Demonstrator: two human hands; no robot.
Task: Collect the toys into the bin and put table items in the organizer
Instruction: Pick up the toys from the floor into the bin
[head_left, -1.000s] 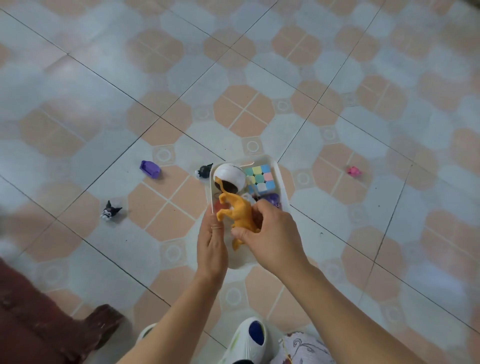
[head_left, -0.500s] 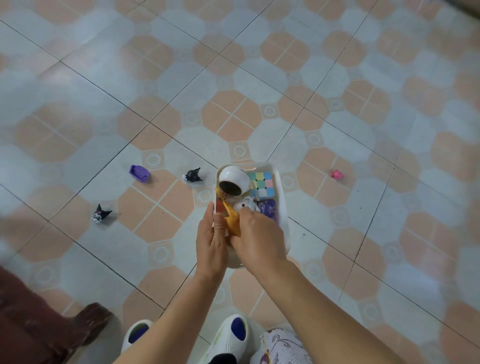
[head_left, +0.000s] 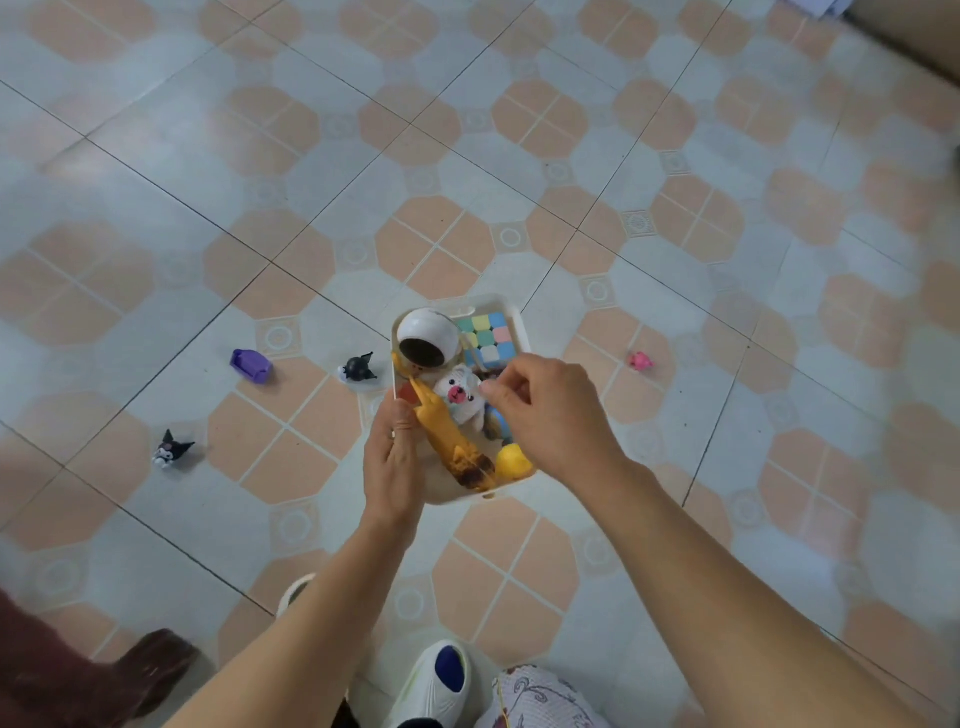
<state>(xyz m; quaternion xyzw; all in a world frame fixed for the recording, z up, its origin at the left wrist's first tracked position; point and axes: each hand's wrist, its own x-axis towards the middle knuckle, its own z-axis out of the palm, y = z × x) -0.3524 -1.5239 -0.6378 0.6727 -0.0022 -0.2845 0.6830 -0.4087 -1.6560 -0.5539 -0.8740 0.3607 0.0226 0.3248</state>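
A white bin (head_left: 511, 312) is held above the tiled floor by my left hand (head_left: 390, 457), which grips its left rim. Inside lie an orange toy animal (head_left: 452, 444), a white plush bear (head_left: 460, 395), a white cup-like toy (head_left: 427, 338), a pastel puzzle cube (head_left: 488, 335) and a yellow ball (head_left: 511, 461). My right hand (head_left: 550, 415) hovers over the bin's right side, fingers loosely curled with nothing in them. On the floor to the left lie a purple toy (head_left: 250, 366) and two black figurines, the nearer figurine (head_left: 357, 368) and the farther figurine (head_left: 170, 449).
A small pink toy (head_left: 640, 360) lies on the floor right of the bin. Dark wooden furniture (head_left: 78, 680) fills the lower left corner. My white shoes (head_left: 434, 686) and patterned trousers (head_left: 540, 699) show at the bottom.
My right hand has let go of the orange toy animal, which now lies in the bin, and has lifted to the right. The white bear is now uncovered.
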